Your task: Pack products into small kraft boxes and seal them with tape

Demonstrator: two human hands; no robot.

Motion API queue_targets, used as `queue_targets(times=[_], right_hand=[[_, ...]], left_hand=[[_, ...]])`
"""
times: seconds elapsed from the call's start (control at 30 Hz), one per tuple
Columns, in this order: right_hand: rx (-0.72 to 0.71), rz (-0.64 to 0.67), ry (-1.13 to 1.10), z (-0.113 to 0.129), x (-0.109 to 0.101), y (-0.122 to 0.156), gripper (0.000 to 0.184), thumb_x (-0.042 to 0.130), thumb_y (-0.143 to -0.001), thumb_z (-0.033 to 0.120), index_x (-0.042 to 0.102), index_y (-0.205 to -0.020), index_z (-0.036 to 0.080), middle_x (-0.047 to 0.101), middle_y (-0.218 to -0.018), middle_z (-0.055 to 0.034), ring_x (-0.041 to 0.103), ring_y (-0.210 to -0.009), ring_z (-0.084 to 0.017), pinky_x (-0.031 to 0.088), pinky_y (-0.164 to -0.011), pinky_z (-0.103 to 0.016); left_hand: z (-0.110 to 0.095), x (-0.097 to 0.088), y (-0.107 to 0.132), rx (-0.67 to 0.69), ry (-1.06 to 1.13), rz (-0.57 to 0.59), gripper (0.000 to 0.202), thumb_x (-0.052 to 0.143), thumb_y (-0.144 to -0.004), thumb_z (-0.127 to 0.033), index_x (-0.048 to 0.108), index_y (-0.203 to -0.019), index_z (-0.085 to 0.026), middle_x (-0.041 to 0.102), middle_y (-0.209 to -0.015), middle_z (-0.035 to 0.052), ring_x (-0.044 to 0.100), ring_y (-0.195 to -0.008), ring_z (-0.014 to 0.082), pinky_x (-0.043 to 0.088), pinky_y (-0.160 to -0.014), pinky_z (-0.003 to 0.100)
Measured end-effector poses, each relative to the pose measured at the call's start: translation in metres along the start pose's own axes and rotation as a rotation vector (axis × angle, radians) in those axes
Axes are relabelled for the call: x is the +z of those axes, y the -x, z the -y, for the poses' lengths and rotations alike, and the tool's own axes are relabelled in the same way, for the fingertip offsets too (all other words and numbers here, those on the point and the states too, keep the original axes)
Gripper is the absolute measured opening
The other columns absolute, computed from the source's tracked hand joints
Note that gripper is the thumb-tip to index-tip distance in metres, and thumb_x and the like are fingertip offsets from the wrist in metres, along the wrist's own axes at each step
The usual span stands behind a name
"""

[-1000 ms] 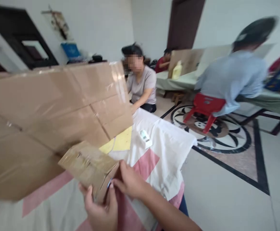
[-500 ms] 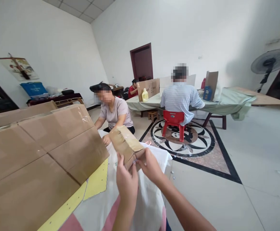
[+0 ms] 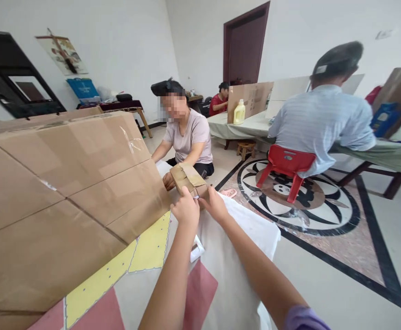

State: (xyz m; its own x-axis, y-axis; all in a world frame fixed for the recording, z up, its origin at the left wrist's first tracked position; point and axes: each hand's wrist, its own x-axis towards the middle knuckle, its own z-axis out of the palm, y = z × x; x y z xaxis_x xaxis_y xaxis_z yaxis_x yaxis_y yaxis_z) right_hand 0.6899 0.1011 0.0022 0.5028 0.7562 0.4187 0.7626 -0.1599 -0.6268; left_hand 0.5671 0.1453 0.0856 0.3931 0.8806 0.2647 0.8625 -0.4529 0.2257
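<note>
A: Where is the cardboard box (image 3: 188, 178), and how is it held?

B: Near the centre of the frame, apparently raised above the cloth-covered bench (image 3: 228, 275). The left hand (image 3: 187, 208) and right hand (image 3: 215, 205) both grasp its near end, fingertips close to a small pale piece (image 3: 196, 197), too small to identify.

A: What could go wrong?

B: The far end seems to lack support; a loosened grip could let it dip towards the co-worker's hand (image 3: 168, 180), just beyond at upper left. Whether they touch cannot be told. Hard thumb pressure might also buckle the thin board.

A: Its orientation?

B: The long axis, foreshortened, appears to run from the gripped end, facing lower right, away towards the upper left; the taped top faces upward.
</note>
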Motion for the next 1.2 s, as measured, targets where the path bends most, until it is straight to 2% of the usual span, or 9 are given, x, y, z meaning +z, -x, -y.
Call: queue_targets(times=[0.13, 0.3, 0.43, 0.53, 0.6, 0.67, 0.9, 1.1, 1.2], right_hand=[[-0.045, 0.031, -0.136, -0.016, 0.029, -0.003, 0.061, 0.059, -0.094, 0.032, 0.035, -0.148, 0.019, 0.054, -0.14, -0.0183, 0.054, -0.129, -0.03, 0.046, -0.106, -0.047], [-0.047, -0.003, -0.217, -0.028, 0.03, -0.003, 0.053, 0.056, -0.096, 0.033, 0.041, -0.143, 0.017, 0.052, -0.14, -0.0194, 0.057, -0.122, -0.029, 0.046, -0.107, -0.047], [-0.014, -0.063, -0.218, -0.029, 0.026, -0.001, 0.044, 0.055, -0.096, 0.039, 0.047, -0.134, 0.019, 0.054, -0.129, -0.0167, 0.062, -0.102, -0.025, 0.054, -0.089, -0.041], [0.007, -0.118, -0.211, -0.028, 0.021, 0.002, 0.023, 0.05, -0.097, 0.039, 0.056, -0.108, 0.019, 0.057, -0.111, -0.0128, 0.061, -0.09, -0.022, 0.053, -0.077, -0.036], [0.016, -0.15, -0.196, -0.025, 0.019, 0.004, 0.018, 0.047, -0.097, 0.037, 0.054, -0.092, 0.021, 0.056, -0.101, -0.0107, 0.058, -0.086, -0.022, 0.051, -0.076, -0.036], [0.03, -0.18, -0.171, -0.022, 0.017, 0.006, 0.018, 0.046, -0.096, 0.035, 0.051, -0.084, 0.022, 0.056, -0.096, -0.0098, 0.057, -0.083, -0.022, 0.049, -0.078, -0.037], [0.02, -0.162, -0.068, -0.02, 0.017, 0.007, 0.021, 0.046, -0.095, 0.037, 0.05, -0.079, 0.023, 0.057, -0.09, -0.0073, 0.056, -0.075, -0.02, 0.044, -0.075, -0.035], [0.012, -0.124, -0.044, -0.028, 0.02, 0.002, 0.024, 0.045, -0.093, 0.04, 0.05, -0.078, 0.023, 0.059, -0.086, -0.0065, 0.055, -0.076, -0.021, 0.042, -0.076, -0.034], [0.02, -0.122, -0.049, -0.027, 0.02, 0.001, 0.023, 0.046, -0.091, 0.041, 0.051, -0.078, 0.023, 0.06, -0.084, -0.0067, 0.053, -0.075, -0.021, 0.041, -0.076, -0.034]], left_hand=[[0.008, 0.011, -0.022, -0.099, 0.008, -0.019, 0.048, 0.059, -0.091, -0.039, 0.044, -0.127, -0.012, 0.075, -0.091, 0.0174, 0.074, -0.084, 0.0327, 0.048, -0.079, 0.043], [0.001, 0.021, -0.024, -0.082, 0.029, -0.108, 0.048, 0.057, -0.092, -0.039, 0.044, -0.131, -0.014, 0.07, -0.122, 0.0199, 0.057, -0.128, 0.0347, 0.043, -0.1, 0.05], [0.022, 0.001, -0.007, -0.013, 0.133, -0.222, 0.071, 0.064, -0.088, -0.05, 0.037, -0.145, -0.016, 0.056, -0.146, 0.0199, 0.043, -0.143, 0.0339, 0.04, -0.105, 0.049], [0.059, -0.024, 0.019, 0.046, 0.251, -0.34, 0.048, 0.057, -0.093, -0.047, 0.053, -0.133, -0.021, 0.063, -0.136, 0.015, 0.052, -0.133, 0.0317, 0.038, -0.105, 0.045], [0.081, -0.034, 0.034, 0.059, 0.296, -0.29, 0.026, 0.048, -0.098, -0.039, 0.065, -0.111, -0.023, 0.071, -0.119, 0.0098, 0.059, -0.121, 0.028, 0.037, -0.103, 0.042], [0.091, -0.037, 0.041, 0.081, 0.333, -0.187, 0.023, 0.046, -0.099, -0.033, 0.068, -0.098, -0.024, 0.075, -0.104, 0.0051, 0.065, -0.107, 0.0231, 0.038, -0.099, 0.037], [0.09, -0.026, 0.018, 0.095, 0.414, 0.063, 0.019, 0.055, -0.091, -0.027, 0.074, -0.091, -0.027, 0.078, -0.09, 0.0026, 0.067, -0.083, 0.0192, 0.04, -0.07, 0.029], [0.158, -0.018, 0.034, -0.099, 0.449, 0.249, 0.022, 0.058, -0.086, -0.029, 0.075, -0.075, -0.024, 0.077, -0.078, 0.0033, 0.065, -0.07, 0.0192, 0.038, -0.062, 0.029], [0.178, -0.012, 0.044, -0.27, 0.487, 0.252, 0.019, 0.059, -0.082, -0.029, 0.077, -0.085, -0.022, 0.079, -0.084, 0.0043, 0.066, -0.07, 0.0201, 0.039, -0.06, 0.029]])
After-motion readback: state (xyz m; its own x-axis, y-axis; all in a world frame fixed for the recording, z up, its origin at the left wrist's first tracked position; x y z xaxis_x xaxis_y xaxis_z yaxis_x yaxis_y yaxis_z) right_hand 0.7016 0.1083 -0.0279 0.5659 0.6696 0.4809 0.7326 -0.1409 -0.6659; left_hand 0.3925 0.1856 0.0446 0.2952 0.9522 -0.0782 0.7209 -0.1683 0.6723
